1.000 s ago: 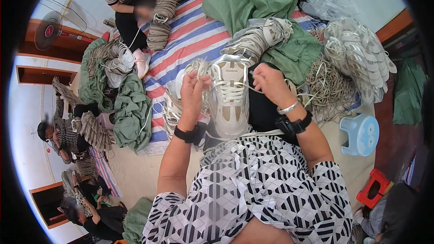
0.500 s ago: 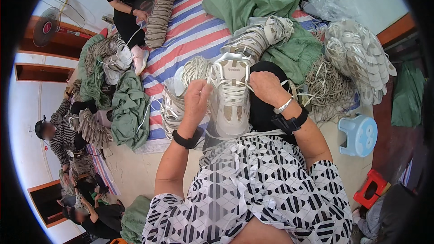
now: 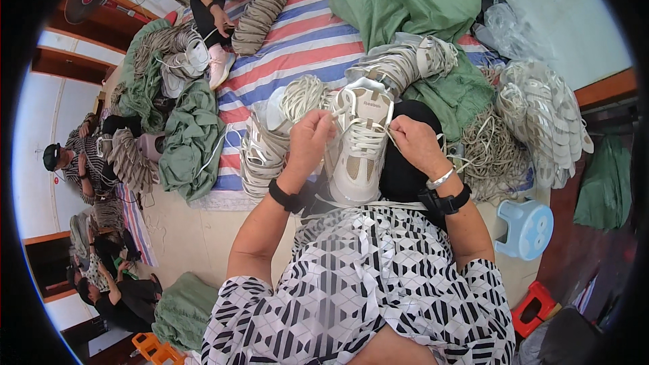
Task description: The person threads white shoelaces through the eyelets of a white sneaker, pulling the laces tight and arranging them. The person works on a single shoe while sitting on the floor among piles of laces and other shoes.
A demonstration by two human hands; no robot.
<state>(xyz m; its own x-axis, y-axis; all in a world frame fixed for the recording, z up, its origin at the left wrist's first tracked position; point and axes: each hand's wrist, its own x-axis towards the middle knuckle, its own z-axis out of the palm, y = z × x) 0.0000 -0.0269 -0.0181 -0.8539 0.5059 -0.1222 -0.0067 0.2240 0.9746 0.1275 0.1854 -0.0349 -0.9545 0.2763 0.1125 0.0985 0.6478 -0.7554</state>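
Observation:
A beige and white sneaker upper stands in front of my lap, toe toward me, with cream laces threaded across its front. My left hand, closed in a pinch, holds one end of the shoelace beside the upper's left edge. At the right edge, the fingers of my right hand are closed on the lace's other side. A bunch of cream laces lies just beyond my left hand, by a stack of similar uppers.
More nested uppers lie beyond on a striped sheet. Tan laces and piled uppers are at right, near a blue stool and red stool. Green sacks and co-workers are at left.
The view has shifted, so the surroundings sit differently in the picture. My right hand is slightly lower along the upper. Both hands keep hold of the lace.

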